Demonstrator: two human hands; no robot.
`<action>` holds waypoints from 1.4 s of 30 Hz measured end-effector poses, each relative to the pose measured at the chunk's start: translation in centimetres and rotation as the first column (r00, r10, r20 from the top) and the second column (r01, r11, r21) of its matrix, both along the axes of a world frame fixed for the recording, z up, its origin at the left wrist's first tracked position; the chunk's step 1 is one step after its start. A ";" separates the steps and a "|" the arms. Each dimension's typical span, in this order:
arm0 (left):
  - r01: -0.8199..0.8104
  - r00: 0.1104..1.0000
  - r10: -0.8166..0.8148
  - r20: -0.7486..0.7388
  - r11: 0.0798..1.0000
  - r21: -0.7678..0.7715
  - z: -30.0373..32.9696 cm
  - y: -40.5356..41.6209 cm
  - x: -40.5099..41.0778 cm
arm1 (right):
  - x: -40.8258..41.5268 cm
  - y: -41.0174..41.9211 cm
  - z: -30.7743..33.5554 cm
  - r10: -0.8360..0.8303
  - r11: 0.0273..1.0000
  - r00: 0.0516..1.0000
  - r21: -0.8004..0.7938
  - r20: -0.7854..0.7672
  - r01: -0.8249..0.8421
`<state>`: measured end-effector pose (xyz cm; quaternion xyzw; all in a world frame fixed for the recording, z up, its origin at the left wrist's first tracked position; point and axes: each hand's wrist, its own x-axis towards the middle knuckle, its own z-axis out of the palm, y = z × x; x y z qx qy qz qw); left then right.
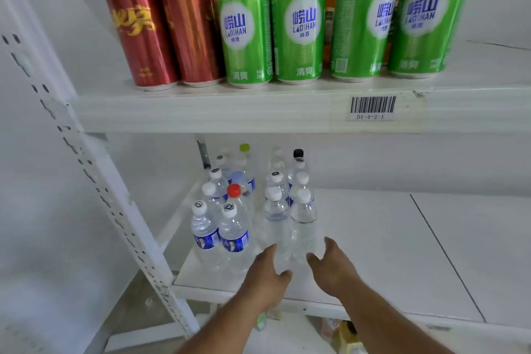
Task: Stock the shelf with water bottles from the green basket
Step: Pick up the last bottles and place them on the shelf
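Observation:
Several clear water bottles stand in rows at the left end of the lower white shelf (388,253). Two front bottles carry blue labels (234,238), and one further back has a red cap (234,190). The right two rows end in two unlabelled front bottles (303,221). My left hand (265,276) and my right hand (334,266) reach in from below, fingers relaxed, either side of the base of those front bottles. Neither hand grips a bottle. The green basket is out of view.
The upper shelf (258,112) holds tall red cans (138,23), green beer cans (298,29) and bottles behind them. A barcode tag (372,106) sits on its front edge. A perforated white upright (94,181) runs down the left. The lower shelf's right part is bare.

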<state>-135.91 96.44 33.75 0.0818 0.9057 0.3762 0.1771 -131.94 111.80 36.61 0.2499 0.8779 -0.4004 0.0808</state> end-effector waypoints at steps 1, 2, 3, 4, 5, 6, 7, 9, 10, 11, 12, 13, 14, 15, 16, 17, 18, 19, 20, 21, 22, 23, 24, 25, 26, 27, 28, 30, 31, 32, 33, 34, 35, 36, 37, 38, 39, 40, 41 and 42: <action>0.066 0.997 -0.068 -0.032 0.997 -0.048 0.5 -0.6 0.3 | 0.9 -0.5 0.3 0.005 0.999 1.000 0.034 0.008 -0.005; 0.124 0.990 -0.130 -0.060 0.988 -0.096 1.1 -1.0 0.6 | 1.8 -1.0 0.6 0.016 0.997 1.000 0.073 0.009 -0.016; 0.177 0.977 -0.191 -0.091 0.974 -0.143 1.6 -1.4 0.8 | 2.6 -1.4 0.8 0.032 0.992 0.999 0.123 0.008 -0.033; 0.224 0.960 -0.249 -0.124 0.956 -0.189 2.0 -1.7 1.2 | 3.5 -1.8 1.0 0.057 0.982 0.998 0.181 0.011 -0.058; 0.265 0.941 -0.303 -0.147 0.936 -0.232 2.3 -1.8 1.6 | 4.4 -2.0 1.1 0.080 0.967 0.997 0.242 0.014 -0.081; 0.305 0.921 -0.355 -0.159 0.913 -0.272 2.5 -1.9 2.1 | 5.3 -2.2 1.0 0.096 0.948 0.995 0.304 0.018 -0.097; 0.344 0.899 -0.406 -0.161 0.885 -0.315 2.7 -1.7 2.7 | 6.2 -2.4 1.0 0.103 0.929 0.994 0.354 0.027 -0.106; 0.413 0.855 -0.497 -0.148 0.825 -0.387 2.9 -1.2 4.2 | 8.3 -2.5 0.8 0.111 0.899 0.992 0.419 0.061 -0.126; 0.438 0.834 -0.531 -0.147 0.801 -0.409 3.0 -0.8 5.0 | 9.4 -2.4 0.7 0.109 0.889 0.990 0.437 0.091 -0.138; 0.461 0.815 -0.560 -0.145 0.780 -0.423 3.2 -0.2 6.0 | 10.6 -2.2 0.7 0.103 0.878 0.987 0.456 0.123 -0.148; 0.483 0.797 -0.587 -0.146 0.763 -0.429 3.5 0.4 7.0 | 11.8 -1.9 0.7 0.095 0.866 0.985 0.476 0.142 -0.153; 0.505 0.780 -0.609 -0.144 0.748 -0.431 3.7 1.0 8.0 | 13.0 -1.4 0.6 0.082 0.859 0.985 0.491 0.149 -0.145; 0.523 0.764 -0.629 -0.145 0.735 -0.431 3.8 1.6 9.0 | 14.4 -1.0 0.5 0.058 0.858 0.987 0.498 0.147 -0.124; 0.542 0.748 -0.648 -0.142 0.721 -0.431 3.9 2.3 10.1 | 15.9 -0.5 0.4 0.022 0.863 0.990 0.497 0.143 -0.091; 0.564 0.730 -0.669 -0.138 0.704 -0.431 3.9 2.9 11.1 | 17.4 0.0 0.3 -0.017 0.869 0.991 0.492 0.130 -0.049; 0.587 0.712 -0.691 -0.127 0.684 -0.434 3.7 3.6 12.1 | 19.1 0.6 0.2 -0.058 0.876 0.991 0.483 0.124 -0.009; 0.609 0.693 -0.712 -0.115 0.663 -0.436 3.4 4.3 13.2 | 20.8 1.0 0.1 -0.095 0.879 0.987 0.476 0.128 0.022; 0.628 0.675 -0.731 -0.102 0.642 -0.439 3.1 5.2 14.3 | 22.5 1.5 -0.1 -0.132 0.881 0.982 0.469 0.137 0.053; 0.645 0.656 -0.748 -0.095 0.622 -0.444 2.9 6.0 15.6 | 24.3 1.9 -0.3 -0.168 0.880 0.975 0.467 0.146 0.082; 0.660 0.635 -0.767 -0.090 0.599 -0.453 2.6 7.0 16.9 | 26.0 2.3 -0.5 -0.203 0.879 0.966 0.465 0.158 0.109; 0.676 0.607 -0.790 -0.086 0.570 -0.467 2.4 8.1 18.3 | 27.8 2.8 -0.7 -0.238 0.876 0.956 0.463 0.171 0.135; 0.695 0.574 -0.815 -0.076 0.534 -0.481 2.1 9.2 19.8 | 29.6 3.3 -0.8 -0.272 0.872 0.945 0.462 0.182 0.162; 0.717 0.540 -0.839 -0.063 0.498 -0.488 1.9 10.4 21.4 | 31.4 3.8 -1.0 -0.305 0.868 0.933 0.458 0.190 0.191; 0.741 0.509 -0.860 -0.045 0.463 -0.487 1.6 11.5 23.0 | 33.3 4.4 -1.3 -0.336 0.866 0.921 0.450 0.199 0.219; 0.765 0.476 -0.879 -0.028 0.429 -0.481 1.3 12.6 24.6 | 35.2 5.0 -1.6 -0.362 0.865 0.909 0.437 0.208 0.244; 0.785 0.444 -0.896 -0.010 0.395 -0.476 0.9 13.8 26.2 | 37.0 5.6 -2.0 -0.385 0.865 0.896 0.425 0.220 0.268; 0.802 0.413 -0.911 0.006 0.361 -0.476 0.5 15.0 28.0 | 39.0 6.2 -2.4 -0.408 0.863 0.884 0.413 0.229 0.292; 0.820 0.359 -0.933 0.035 0.298 -0.488 -0.3 17.2 31.6 | 42.9 7.5 -3.4 -0.452 0.856 0.858 0.390 0.244 0.339; 0.824 0.337 -0.940 0.049 0.270 -0.498 -0.7 18.3 33.5 | 44.9 8.1 -3.9 -0.471 0.852 0.845 0.380 0.253 0.361; 0.827 0.317 -0.946 0.060 0.245 -0.506 -1.1 19.3 35.4 | 46.9 8.7 -4.4 -0.488 0.847 0.833 0.370 0.261 0.381; 0.830 0.300 -0.951 0.072 0.223 -0.511 -1.5 20.3 37.3 | 49.0 9.5 -5.0 -0.504 0.842 0.822 0.361 0.266 0.400; 0.833 0.285 -0.955 0.084 0.203 -0.515 -1.9 21.3 39.1 | 51.0 10.2 -5.6 -0.517 0.838 0.813 0.352 0.270 0.416; 0.835 0.274 -0.957 0.096 0.187 -0.518 -2.2 22.2 41.0 | 53.1 10.9 -6.3 -0.528 0.835 0.803 0.341 0.276 0.432; 0.837 0.265 -0.958 0.109 0.173 -0.519 -2.6 23.1 42.8 | 55.2 11.6 -6.8 -0.538 0.832 0.794 0.331 0.283 0.445; 0.839 0.260 -0.958 0.120 0.163 -0.520 -3.0 23.9 44.5 | 57.1 12.3 -7.3 -0.545 0.830 0.786 0.323 0.290 0.456; 0.840 0.255 -0.958 0.130 0.153 -0.521 -3.4 24.7 46.2 | 59.0 13.1 -7.6 -0.548 0.829 0.781 0.316 0.299 0.461; 0.841 0.250 -0.958 0.141 0.143 -0.522 -3.7 25.5 47.8 | 60.8 13.8 -8.0 -0.549 0.830 0.777 0.309 0.308 0.464; 0.843 0.245 -0.958 0.151 0.133 -0.521 -4.0 26.3 49.4 | 62.4 14.6 -8.2 -0.551 0.830 0.774 0.305 0.312 0.467; 0.845 0.239 -0.958 0.159 0.125 -0.520 -4.4 27.0 50.9 | 64.0 15.4 -8.4 -0.555 0.827 0.771 0.305 0.312 0.472; 0.847 0.234 -0.958 0.165 0.118 -0.518 -4.7 27.8 52.4 | 65.4 16.1 -8.6 -0.559 0.824 0.768 0.307 0.311 0.476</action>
